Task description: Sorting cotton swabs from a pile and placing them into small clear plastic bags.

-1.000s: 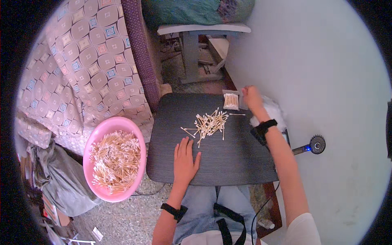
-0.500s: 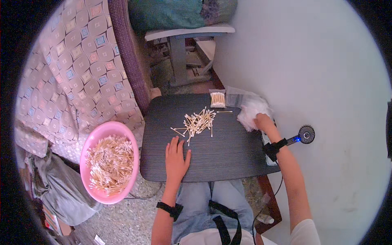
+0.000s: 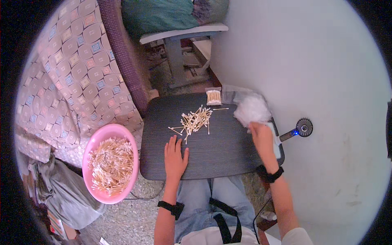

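Note:
My left hand lies flat on the dark tabletop, fingers stretched out and holding nothing. Just beyond its fingertips is a loose heap of cotton swabs with white tips and pale wooden sticks. My right hand is at the near edge of a pile of clear plastic bags, with its fingers drawn together. Whatever is between those fingers is too faint to make out. A small clear bag filled with cotton swabs stands at the table's far edge, and one stray swab lies near it.
Left of the table, a pink basin is heaped with swabs. A small handheld fan sticks out at the right, beside a pale flat object on the table's edge. A pale wall rises on the right; a patterned cloth hangs on the left.
My right hand has pulled back from the bag pile toward me, fingers now pinched at its near edge. My left hand stays flat in place. The whole view has shifted slightly.

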Tool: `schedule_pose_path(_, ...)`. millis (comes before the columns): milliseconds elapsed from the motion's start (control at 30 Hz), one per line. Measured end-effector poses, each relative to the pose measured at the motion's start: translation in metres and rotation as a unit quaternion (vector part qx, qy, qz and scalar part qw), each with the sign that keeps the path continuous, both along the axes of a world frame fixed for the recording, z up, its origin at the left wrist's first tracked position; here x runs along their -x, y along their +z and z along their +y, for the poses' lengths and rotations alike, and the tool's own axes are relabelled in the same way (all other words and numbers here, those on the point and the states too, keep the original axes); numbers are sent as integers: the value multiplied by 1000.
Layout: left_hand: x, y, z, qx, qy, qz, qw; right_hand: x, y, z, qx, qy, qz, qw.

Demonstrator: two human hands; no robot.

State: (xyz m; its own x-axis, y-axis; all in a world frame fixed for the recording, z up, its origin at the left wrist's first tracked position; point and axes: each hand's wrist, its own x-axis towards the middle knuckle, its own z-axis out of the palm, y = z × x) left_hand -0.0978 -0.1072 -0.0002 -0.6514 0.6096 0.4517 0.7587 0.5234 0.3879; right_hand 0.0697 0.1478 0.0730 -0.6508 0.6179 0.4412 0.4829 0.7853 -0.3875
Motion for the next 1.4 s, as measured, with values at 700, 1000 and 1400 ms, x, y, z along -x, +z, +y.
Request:
schedule_pose_path(700,-70,52,21,-160,-200,-96,962,-18,-32,-96,115,256,130,951)
schedule_pose_path(1000,-65,46,-4,-220,-119,-155,956,-38,-32,-73,93,210,-39,973)
schedule_pose_path(1400,12,29,-59,-203,-3,-66,977,-69,-13,-65,304,210,45,928)
